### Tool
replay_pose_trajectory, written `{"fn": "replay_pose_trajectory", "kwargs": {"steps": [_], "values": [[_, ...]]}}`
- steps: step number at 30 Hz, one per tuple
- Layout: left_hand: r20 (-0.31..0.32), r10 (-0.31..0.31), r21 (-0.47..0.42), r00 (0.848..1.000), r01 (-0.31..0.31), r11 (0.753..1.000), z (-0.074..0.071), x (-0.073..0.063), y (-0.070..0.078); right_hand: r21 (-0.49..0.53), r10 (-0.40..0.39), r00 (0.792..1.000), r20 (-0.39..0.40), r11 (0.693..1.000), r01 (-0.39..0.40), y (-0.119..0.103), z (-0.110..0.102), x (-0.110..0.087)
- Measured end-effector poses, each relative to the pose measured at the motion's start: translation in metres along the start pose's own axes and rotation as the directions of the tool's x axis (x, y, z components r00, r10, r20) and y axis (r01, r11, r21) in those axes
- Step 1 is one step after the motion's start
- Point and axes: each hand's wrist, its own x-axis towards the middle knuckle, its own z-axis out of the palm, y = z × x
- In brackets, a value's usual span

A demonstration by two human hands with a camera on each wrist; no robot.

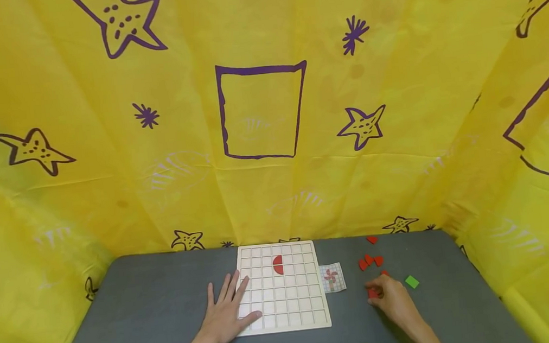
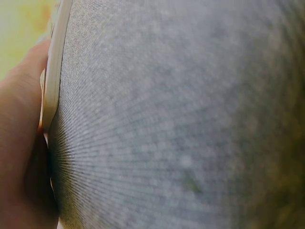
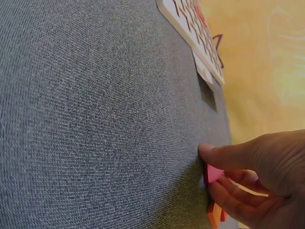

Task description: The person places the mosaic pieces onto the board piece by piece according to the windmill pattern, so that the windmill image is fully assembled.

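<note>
My left hand [image 1: 224, 313] rests with spread, straight fingers on the left edge of a white gridded board [image 1: 293, 304]. In the left wrist view, part of that hand [image 2: 21, 109] lies against the board's side. Two red quarter-round pieces [image 1: 278, 265] sit side by side in the upper part of the grid, forming a half disc. To the right of the board my right hand [image 1: 394, 300] pinches a red piece [image 3: 214, 173] between thumb and fingers, at the table surface. The fingers hide part of its shape.
A small pattern card [image 1: 333, 278] with a red flower drawing lies against the board's right edge. Several loose red pieces [image 1: 369, 259] and a green piece [image 1: 412, 281] lie on the grey table [image 1: 159, 307]. Yellow printed cloth [image 1: 272, 204] hangs behind and beside the table.
</note>
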Motion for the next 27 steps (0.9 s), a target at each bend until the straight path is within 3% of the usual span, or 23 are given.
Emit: {"fn": "replay_pose_trajectory", "kwargs": {"steps": [5,13,21,27], "values": [[0.008,-0.003,0.002,1.000,0.003,1.000,-0.001,0.000,0.001,0.040,-0.036,0.999,0.020,0.999,0.036,0.001,0.001,-0.001],[-0.018,-0.001,0.000,1.000,0.001,1.000,0.004,0.001,-0.001,0.086,0.009,0.998,0.055,0.996,-0.013,0.007,0.001,0.000],[0.021,-0.022,0.011,1.000,0.022,1.000,0.003,0.001,-0.002,0.102,-0.031,0.995,0.095,0.995,0.021,0.010,-0.003,-0.001],[0.008,-0.017,0.003,1.000,0.017,1.000,0.002,0.001,-0.001,0.122,-0.037,0.994,0.101,0.992,0.025,0.008,-0.006,0.002]]}}
